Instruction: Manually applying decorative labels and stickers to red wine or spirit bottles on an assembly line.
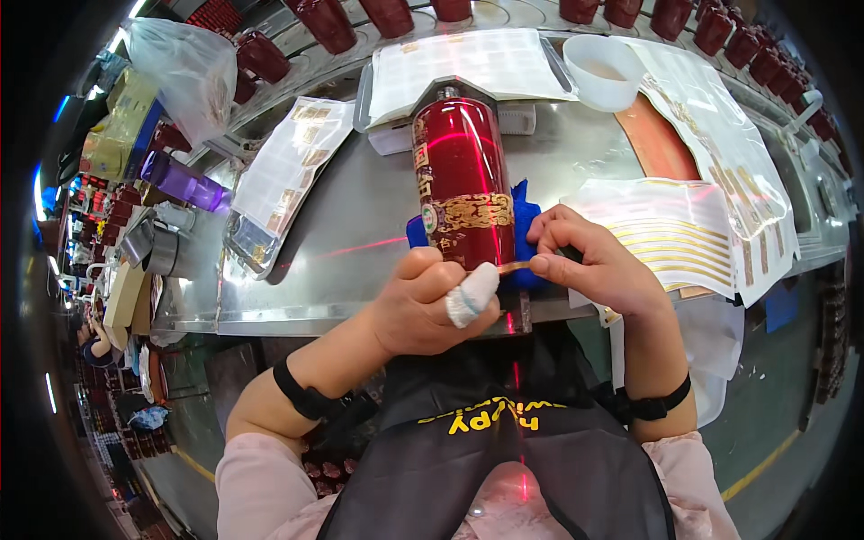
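A glossy dark-red bottle (463,148) with gold patterning lies on its side, its neck pointing away from me and its base toward me. Blue cloth (525,216) shows beneath and beside it. A narrow gold strip (513,266) runs across the base end between my two hands. My right hand (598,256) pinches the strip's right end between thumb and forefinger. My left hand (436,301) is closed at the base with its fingers curled, and a white finger cover (472,295) sits on one digit at the strip's left end. My left palm hides part of the base.
Sheets of curved gold strips (670,238) lie right of the bottle, partly over more label sheets (720,135). A label sheet on a tray (288,171) lies left. Behind are a white tub (601,70) and several red bottles (324,22). The metal table's edge (270,324) runs before me.
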Demonstrator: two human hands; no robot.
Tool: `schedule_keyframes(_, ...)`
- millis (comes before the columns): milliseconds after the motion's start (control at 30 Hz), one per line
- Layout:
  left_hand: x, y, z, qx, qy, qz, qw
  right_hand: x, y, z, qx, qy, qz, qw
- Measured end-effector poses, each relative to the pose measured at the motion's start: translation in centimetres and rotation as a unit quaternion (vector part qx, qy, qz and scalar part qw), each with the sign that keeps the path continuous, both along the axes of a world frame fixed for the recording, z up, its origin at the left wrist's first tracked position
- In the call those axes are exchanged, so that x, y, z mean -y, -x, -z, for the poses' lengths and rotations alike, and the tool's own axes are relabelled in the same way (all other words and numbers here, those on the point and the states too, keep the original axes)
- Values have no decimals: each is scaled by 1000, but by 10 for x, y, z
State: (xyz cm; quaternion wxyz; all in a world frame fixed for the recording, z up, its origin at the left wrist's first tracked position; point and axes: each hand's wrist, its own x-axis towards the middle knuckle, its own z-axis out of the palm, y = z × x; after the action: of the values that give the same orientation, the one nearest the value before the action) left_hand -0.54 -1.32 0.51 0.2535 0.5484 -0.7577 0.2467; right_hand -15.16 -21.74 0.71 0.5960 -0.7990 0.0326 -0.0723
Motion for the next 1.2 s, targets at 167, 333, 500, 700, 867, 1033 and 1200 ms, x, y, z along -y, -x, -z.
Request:
schedule_keyframes(167, -3, -8, 2, 12, -1, 36, 999, -1, -1, -5, -23, -1, -16, 1000)
schedule_keyframes(333, -7, -2, 5, -30, 12, -6, 999, -1, -3, -1, -12, 19, -14, 1000)
schedule_keyframes(500, 0, -3, 1, -5, -1, 15, 1000, -2, -3, 2, 9, 17, -1, 1000)
schedule_keyframes(700, -14, -6, 13, -73, -43, 9, 996, -3, -3, -4, -21, 17, -23, 999)
schedule_keyframes(867, -1, -1, 2, -35, 17, 17, 999, -4, -4, 0, 7, 19, 0, 1000)
schedule_keyframes(1033, 0, -3, 2, -46, -16, 24, 999, -4, -4, -1, -11, 22, -6, 1000)
schedule_keyframes(1200, -14, -3, 11, -145, -75, -26, 986, -4, -4, -3, -26, 26, -17, 999)
